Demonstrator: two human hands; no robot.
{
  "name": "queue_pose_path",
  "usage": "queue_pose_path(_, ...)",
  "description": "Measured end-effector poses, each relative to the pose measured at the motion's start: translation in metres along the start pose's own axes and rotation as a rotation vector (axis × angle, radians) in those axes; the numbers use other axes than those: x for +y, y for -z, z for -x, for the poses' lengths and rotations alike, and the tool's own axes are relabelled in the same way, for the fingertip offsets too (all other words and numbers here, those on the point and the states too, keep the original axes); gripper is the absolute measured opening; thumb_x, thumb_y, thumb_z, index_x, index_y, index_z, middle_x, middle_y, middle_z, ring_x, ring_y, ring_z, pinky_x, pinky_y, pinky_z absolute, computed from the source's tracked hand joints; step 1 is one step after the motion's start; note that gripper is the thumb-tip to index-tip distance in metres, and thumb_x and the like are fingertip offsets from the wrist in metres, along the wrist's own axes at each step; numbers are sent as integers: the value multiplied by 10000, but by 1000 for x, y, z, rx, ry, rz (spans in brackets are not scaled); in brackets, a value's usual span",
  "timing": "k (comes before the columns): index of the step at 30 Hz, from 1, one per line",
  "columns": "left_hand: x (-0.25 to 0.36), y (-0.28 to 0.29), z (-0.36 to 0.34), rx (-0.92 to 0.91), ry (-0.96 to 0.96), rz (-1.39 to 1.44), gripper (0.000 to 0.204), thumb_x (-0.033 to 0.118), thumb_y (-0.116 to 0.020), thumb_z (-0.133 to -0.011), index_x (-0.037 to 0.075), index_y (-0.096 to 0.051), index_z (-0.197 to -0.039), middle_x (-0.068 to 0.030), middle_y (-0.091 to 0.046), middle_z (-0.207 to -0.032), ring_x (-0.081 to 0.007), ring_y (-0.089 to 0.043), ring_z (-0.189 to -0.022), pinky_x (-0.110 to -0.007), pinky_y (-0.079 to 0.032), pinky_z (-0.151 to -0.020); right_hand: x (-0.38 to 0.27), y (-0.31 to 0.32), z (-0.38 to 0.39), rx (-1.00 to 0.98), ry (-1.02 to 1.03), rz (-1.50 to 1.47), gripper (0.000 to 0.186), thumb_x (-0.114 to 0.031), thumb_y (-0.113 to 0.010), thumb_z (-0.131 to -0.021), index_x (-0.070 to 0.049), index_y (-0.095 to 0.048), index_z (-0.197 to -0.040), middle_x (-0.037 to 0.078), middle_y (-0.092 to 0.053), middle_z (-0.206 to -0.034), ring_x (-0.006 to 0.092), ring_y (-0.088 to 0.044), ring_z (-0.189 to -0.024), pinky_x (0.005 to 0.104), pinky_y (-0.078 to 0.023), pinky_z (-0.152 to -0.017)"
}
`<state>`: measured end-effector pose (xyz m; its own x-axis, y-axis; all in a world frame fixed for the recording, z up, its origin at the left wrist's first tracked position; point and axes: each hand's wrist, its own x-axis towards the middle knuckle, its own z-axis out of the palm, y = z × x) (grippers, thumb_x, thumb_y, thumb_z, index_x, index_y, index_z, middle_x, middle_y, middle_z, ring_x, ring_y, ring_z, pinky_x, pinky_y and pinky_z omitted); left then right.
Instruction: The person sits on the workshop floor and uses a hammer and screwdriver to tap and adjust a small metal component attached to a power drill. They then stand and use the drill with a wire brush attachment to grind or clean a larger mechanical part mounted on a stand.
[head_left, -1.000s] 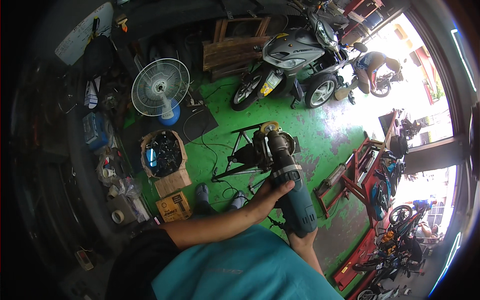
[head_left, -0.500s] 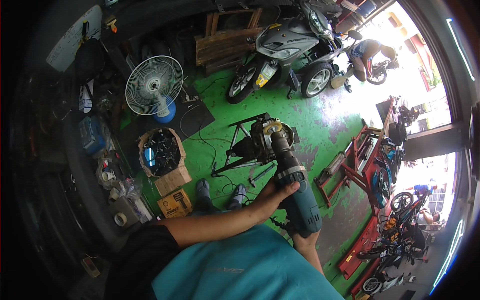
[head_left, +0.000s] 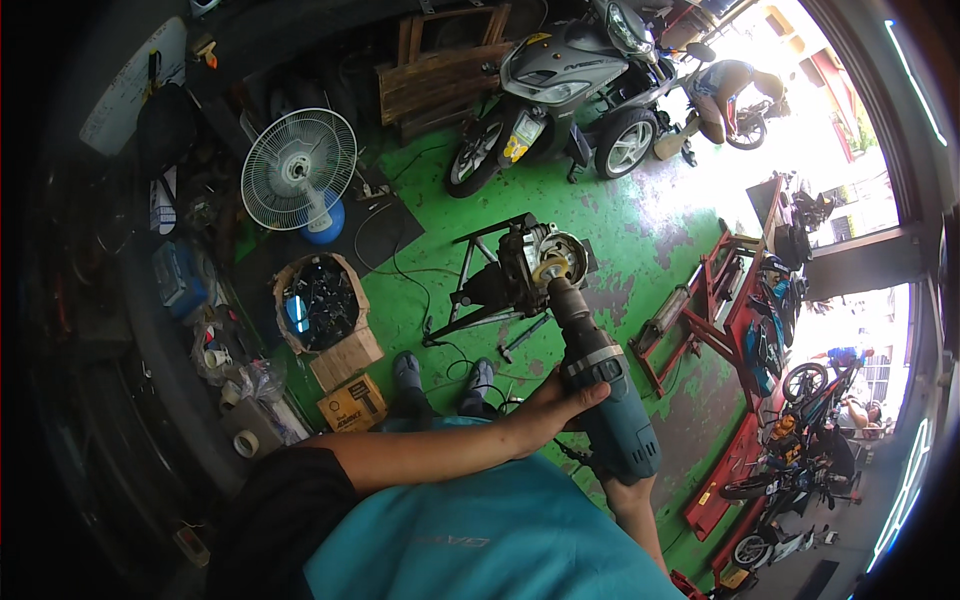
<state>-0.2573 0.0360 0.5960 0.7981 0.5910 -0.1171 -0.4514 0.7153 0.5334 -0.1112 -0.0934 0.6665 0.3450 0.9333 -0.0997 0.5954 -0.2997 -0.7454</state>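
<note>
Both my hands hold a teal power drill (head_left: 618, 425), tilted with its dark chuck away from me. My left hand (head_left: 562, 405) wraps round the drill's body behind the metal collar, thumb on top. At the rear end, my right hand (head_left: 628, 492) grips low; its fingers are mostly hidden under the drill. A small yellowish round wheel (head_left: 550, 271) sits at the drill's tip. It lies over the near side of a round opening in a metal engine part (head_left: 517, 252); whether they touch, I cannot tell. A metal frame stand (head_left: 470, 322) holds up the engine part.
A hammer (head_left: 524, 338) and cables lie on the green floor near my feet. Left are a fan (head_left: 299, 170), an open carton of dark parts (head_left: 364, 300) and a yellow box (head_left: 352, 403). A grey scooter (head_left: 560, 85) stands ahead, a red lift frame (head_left: 715, 310) right. A person (head_left: 722, 95) bends beyond.
The drill has shifted right and back toward me, with both hands still on it. Its wheel has moved from inside the round opening to the near side. The view has shifted slightly.
</note>
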Motion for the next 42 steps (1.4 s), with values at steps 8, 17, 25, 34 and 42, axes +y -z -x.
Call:
queue_pose_path(8,-3,-4,0,-69,25,34,999,554,-754,-903,124,-198,-1613,-110,-424,-1476,-284,-454,-1398,-494,-440,-1140,9,5,16,45,-23,-67,251,-2,-715,-764,-31,-758,-1010,87,-766,-873,184,-736,-787,311,-565,-748)
queue_pose_path(17,1,0,12,-7,-38,92,913,571,-748,-907,83,-317,-1547,-81,-487,-1412,-206,-467,-1346,-405,-390,-1150,-16,6,9,-60,39,9,285,46,-646,-742,4,-734,-1010,88,-766,-874,154,-720,-793,287,-558,-744)
queue_pose_path(25,0,7,16,-59,13,77,980,557,-746,-909,133,-200,-1604,-84,-462,-1414,-255,-495,-1349,-473,-492,-1082,-10,1,18,-51,13,-9,290,12,-657,-722,13,-721,-1004,96,-756,-872,178,-725,-798,307,-561,-752)
queue_pose_path(34,-6,6,25,-59,36,79,943,550,-753,-908,104,-282,-1592,-77,-475,-1443,-209,-449,-1380,-405,-378,-1166,1,-8,35,5,52,78,294,12,-677,-696,23,-707,-989,105,-744,-855,160,-709,-781,300,-552,-736)
queue_pose_path(42,-21,10,28,-54,166,100,905,545,-764,-903,110,-328,-1566,-83,-486,-1446,-219,-472,-1370,-409,-381,-1167,23,-19,57,37,-77,-29,302,-16,-685,-726,-10,-730,-1025,105,-759,-901,209,-732,-813,326,-564,-763)
